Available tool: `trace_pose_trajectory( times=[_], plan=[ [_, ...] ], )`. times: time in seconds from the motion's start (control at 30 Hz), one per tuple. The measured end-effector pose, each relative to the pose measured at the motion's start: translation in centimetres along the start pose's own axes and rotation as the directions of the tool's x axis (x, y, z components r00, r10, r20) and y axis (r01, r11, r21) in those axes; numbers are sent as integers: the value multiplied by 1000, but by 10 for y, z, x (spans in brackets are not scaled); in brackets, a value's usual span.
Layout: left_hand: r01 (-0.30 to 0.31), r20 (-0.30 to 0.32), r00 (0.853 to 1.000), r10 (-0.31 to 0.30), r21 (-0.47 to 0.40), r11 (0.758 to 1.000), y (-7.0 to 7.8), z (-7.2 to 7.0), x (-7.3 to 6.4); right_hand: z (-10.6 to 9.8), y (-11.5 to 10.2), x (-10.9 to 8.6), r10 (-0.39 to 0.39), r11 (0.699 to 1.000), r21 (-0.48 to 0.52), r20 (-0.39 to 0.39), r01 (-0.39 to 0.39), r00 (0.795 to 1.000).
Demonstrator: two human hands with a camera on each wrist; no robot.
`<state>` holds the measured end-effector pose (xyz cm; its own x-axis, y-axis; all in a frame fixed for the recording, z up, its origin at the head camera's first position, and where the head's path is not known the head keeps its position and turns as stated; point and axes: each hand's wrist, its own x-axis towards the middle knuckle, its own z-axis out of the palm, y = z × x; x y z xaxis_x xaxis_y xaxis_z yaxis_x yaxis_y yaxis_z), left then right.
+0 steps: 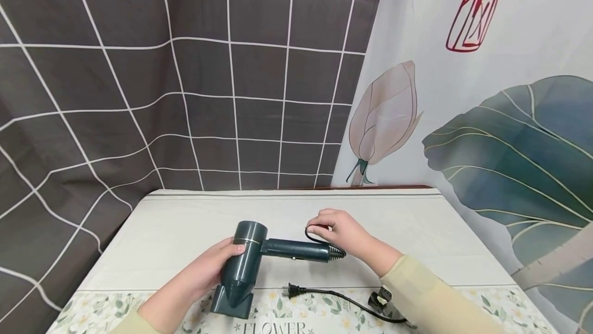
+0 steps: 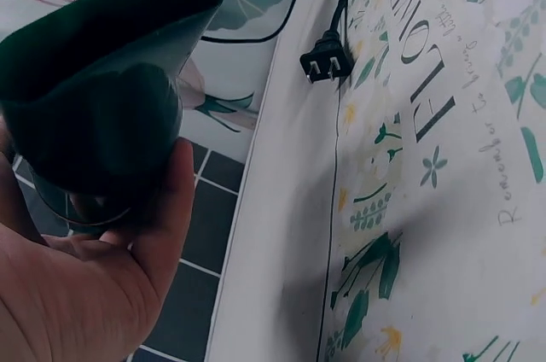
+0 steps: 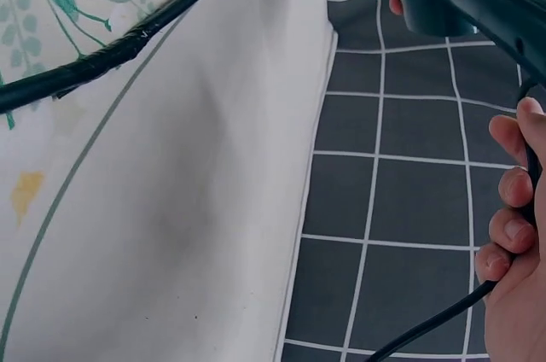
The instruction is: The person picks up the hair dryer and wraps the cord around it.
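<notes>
A dark green hair dryer (image 1: pixel 245 262) is held above the table with its handle pointing right. My left hand (image 1: pixel 210 269) grips the barrel, its thumb over the near side. In the left wrist view the flat nozzle (image 2: pixel 94 72) faces the camera, and the palm is behind it. Beyond the handle's ribbed end, my right hand (image 1: pixel 345 231) holds the black power cord (image 1: pixel 312 239), which bends in a loop there. Its curled fingers (image 3: pixel 512 230) wrap the cord in the right wrist view, where a length of cord trails out below them.
The cord's two-pin plug (image 1: pixel 294 290) lies on the tablecloth (image 1: pixel 194 221) in front of the dryer. A black piece with a pale label (image 1: pixel 381 299) is by the right sleeve. Behind the table hang a dark grid curtain (image 1: pixel 259 71) and a flower-print curtain (image 1: pixel 417 30).
</notes>
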<state>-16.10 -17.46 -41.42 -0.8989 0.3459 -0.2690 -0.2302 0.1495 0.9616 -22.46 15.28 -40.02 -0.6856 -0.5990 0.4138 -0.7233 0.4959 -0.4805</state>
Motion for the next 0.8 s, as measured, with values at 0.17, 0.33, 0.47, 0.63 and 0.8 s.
trace_pose_trajectory(
  times=[0.17, 0.33, 0.47, 0.63, 0.8],
  plan=[
    [-11, 17, 1000, 12, -37, 999, -1, 2, 0, 3, 5, -3, 4, 997, 71, -43, -1, 999],
    [-20, 33, 999, 23, -76, 997, -1, 2, 0, 9, 10, -7, 7, 1000, 18, -64, -5, 998],
    [-32, 30, 999, 35, -108, 994, 1, 3, 0, 14, 7, -11, 74, 992, -97, -67, -80, 995],
    [-49, -29, 999, 45, -130, 990, 4, 7, -1, 19, 1, -16, 171, 980, -86, -76, -178, 982],
    [-56, -93, 995, 43, -147, 988, 3, 10, 0, 21, -1, -22, 116, 981, -146, -69, -125, 991]
  ],
)
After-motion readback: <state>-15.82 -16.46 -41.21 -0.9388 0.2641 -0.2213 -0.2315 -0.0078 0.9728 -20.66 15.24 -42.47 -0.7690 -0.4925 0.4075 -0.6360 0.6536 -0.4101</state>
